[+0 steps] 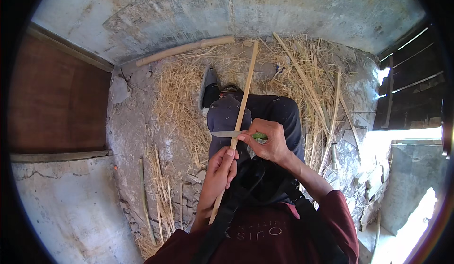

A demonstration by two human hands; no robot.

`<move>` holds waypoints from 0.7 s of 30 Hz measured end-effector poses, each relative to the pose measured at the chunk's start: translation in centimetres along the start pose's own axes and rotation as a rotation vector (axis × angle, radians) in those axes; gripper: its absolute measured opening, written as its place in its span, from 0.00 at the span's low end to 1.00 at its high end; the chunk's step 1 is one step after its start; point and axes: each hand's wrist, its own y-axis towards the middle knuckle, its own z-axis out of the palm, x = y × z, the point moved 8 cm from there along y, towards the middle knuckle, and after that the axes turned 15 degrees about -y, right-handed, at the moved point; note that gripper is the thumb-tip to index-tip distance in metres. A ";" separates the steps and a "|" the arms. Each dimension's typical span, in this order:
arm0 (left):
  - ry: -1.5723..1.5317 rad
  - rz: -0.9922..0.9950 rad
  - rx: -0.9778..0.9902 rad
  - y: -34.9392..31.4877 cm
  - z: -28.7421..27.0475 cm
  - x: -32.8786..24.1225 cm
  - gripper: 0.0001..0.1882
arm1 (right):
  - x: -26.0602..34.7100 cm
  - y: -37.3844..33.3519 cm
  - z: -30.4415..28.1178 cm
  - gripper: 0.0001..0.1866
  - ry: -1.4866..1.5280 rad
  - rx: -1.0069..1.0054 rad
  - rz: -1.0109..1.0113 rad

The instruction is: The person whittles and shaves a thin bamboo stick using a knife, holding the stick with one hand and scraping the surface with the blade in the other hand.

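A long, pale bamboo strip (246,87) slants across my lap, its far end pointing toward the back wall and its near end beside my left forearm. My left hand (221,167) is closed round the strip's lower part, thumb on top. In my right hand (267,140) is a knife (225,134) with a green handle, most of it hidden by the fingers. Its blade lies across the strip and points left, just above my left hand. The right thumb presses at the strip next to the blade.
Straw-like shavings (177,94) cover the ground around my legs. A thick bamboo pole (184,51) lies along the back wall. Several split strips (302,77) lie at the right, and a greenish stick (145,200) at the left. Broken rubble (373,183) lies by the right-hand opening.
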 end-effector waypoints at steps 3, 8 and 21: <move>-0.012 0.010 -0.012 -0.4 -0.1 0.1 0.17 | 0.3 -0.1 0.0 0.13 -0.006 0.000 -0.013; -0.026 0.012 -0.035 -1.1 -0.4 0.4 0.16 | 1.2 -0.2 0.0 0.13 -0.014 0.030 -0.024; -0.017 0.007 0.023 -3.2 -0.1 0.8 0.17 | -4.1 1.9 -1.9 0.12 -0.115 0.020 0.196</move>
